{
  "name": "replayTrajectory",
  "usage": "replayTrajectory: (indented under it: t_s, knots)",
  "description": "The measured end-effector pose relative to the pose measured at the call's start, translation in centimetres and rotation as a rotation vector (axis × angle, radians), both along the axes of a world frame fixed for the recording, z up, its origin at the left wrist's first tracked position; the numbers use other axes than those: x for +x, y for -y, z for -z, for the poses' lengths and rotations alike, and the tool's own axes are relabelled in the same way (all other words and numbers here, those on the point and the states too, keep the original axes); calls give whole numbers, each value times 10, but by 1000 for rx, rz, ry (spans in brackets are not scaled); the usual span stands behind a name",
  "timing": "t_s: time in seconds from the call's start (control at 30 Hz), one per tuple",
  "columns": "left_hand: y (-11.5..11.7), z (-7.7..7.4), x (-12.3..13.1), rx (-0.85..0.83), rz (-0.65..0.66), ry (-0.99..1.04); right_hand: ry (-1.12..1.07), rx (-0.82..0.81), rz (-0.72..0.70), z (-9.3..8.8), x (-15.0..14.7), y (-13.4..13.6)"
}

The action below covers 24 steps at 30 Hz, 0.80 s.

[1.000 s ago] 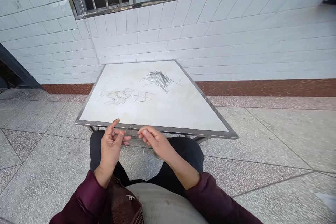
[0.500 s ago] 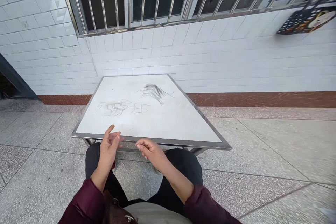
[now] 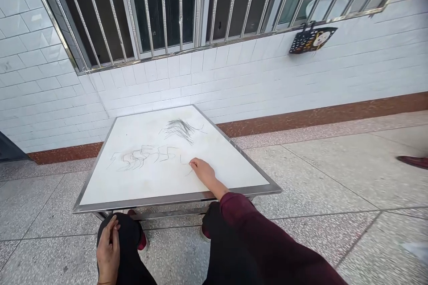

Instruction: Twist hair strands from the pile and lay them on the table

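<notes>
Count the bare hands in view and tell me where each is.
2: the right hand is over the white table, at a thin strand; the left hand is by the left knee. No other hand shows.

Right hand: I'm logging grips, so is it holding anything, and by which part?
The right hand seems to pinch a thin strand at its fingertips; which part of it cannot be told.

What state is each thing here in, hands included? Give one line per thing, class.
Right hand: fingertips pinched together beside a thin strand; a firm grip on it is unclear
Left hand: raised near the left knee, fingers partly bent
Dark strands: bunched, slightly fanned
Bent strands: loosely spread, some overlapping
Table: standing upright
Bag: hanging below the window bars
</notes>
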<state>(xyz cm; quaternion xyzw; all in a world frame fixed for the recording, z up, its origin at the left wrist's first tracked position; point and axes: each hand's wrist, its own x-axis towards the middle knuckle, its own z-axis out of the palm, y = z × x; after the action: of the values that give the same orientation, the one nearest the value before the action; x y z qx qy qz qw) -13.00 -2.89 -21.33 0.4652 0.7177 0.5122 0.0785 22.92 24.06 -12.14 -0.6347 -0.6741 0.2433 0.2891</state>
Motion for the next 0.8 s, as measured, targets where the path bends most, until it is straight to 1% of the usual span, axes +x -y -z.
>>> replayTrajectory:
  t_s: [0.07,0.2,0.3,0.37,0.43,0.5,0.6,0.67,0.73,0.8]
  knots:
    - [-1,5,-2,-7,9,-17,47,8,11,1,-5,-10]
    - [-5,8,-5,-20,-18,-22,111,37,33,3,-14,-22]
    - [-6,7,-2,-16,-11,-41,126,58,43,5,-18,-27]
    - [-7,1,3,-7,-14,-70,121,70,40,6,-19,-29]
    - [-11,-9,10,8,-30,-121,103,73,35,8,-18,-31]
    - [-21,-26,16,34,-40,-202,68,67,39,9,-16,-33]
    - [-47,-55,18,113,-59,-331,-10,52,77,12,-12,-37]
    - [-68,-71,14,144,-61,-370,-63,41,101,14,-10,-39]
    - [-88,-78,5,115,-64,-385,-106,28,108,15,-8,-41]
    - [-102,-78,-4,70,-61,-362,-138,15,105,16,-5,-43]
